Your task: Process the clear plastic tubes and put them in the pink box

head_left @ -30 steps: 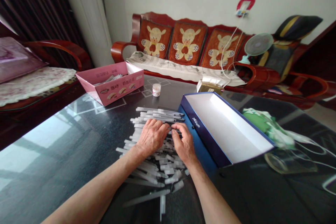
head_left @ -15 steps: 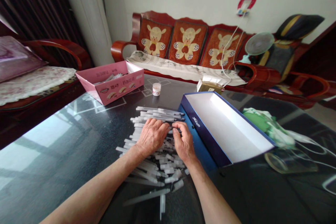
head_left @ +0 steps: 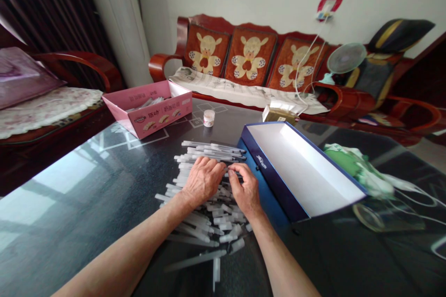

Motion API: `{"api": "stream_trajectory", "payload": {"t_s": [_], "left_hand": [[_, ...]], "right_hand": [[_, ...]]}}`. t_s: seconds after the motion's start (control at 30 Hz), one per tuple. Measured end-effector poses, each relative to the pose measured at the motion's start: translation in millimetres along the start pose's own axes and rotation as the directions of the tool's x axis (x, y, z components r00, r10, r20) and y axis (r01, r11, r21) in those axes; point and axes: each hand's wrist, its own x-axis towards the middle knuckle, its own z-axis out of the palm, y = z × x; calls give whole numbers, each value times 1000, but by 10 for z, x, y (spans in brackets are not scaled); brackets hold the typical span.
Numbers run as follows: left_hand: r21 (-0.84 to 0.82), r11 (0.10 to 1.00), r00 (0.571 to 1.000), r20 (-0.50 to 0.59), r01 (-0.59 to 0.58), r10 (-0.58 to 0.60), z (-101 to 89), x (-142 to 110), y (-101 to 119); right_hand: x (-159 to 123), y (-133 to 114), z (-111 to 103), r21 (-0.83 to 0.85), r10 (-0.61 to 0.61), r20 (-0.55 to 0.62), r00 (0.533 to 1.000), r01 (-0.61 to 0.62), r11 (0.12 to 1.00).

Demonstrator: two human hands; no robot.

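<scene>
The left hand [head_left: 204, 182] and right hand [head_left: 246, 189] curl close together on a heap of translucent plastic tubes [head_left: 212, 220] on the counter [head_left: 76, 185], the fingers [head_left: 235, 172] narrowed over tubes lying crosswise, any grip hidden, the right hand nearer the open blue box [head_left: 270, 171].

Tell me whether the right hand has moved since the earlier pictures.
No: the right hand sits in the same place against the blue cardboard box, over the pile of white plastic tubes. Only the whole view drifted slightly.
</scene>
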Motion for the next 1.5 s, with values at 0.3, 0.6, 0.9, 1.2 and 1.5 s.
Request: {"api": "stream_trajectory", "payload": {"t_s": [0.3,0.6,0.9,1.2,1.5], "left_hand": [[101,991,993,-79,90,-83,-91,8,-46],[101,995,997,-77,-7,15,-103,17,-32],[144,979,973,-199,143,-113,-116,27,-320],[-330,932,889,-369,146,-270,-227,59,-203],[-995,-58,807,102,84,-582,-196,162,60]], "right_hand": [[36,64,-82,4,162,-266,950,-167,986],[22,-89,-56,-340,-268,-3,963,251,906],[26,152,-129,-411,-67,-123,990,11,912],[29,77,-96,-277,-81,-84,993,55,959],[71,43,-71,200,366,-121,923,-339,919]]}}
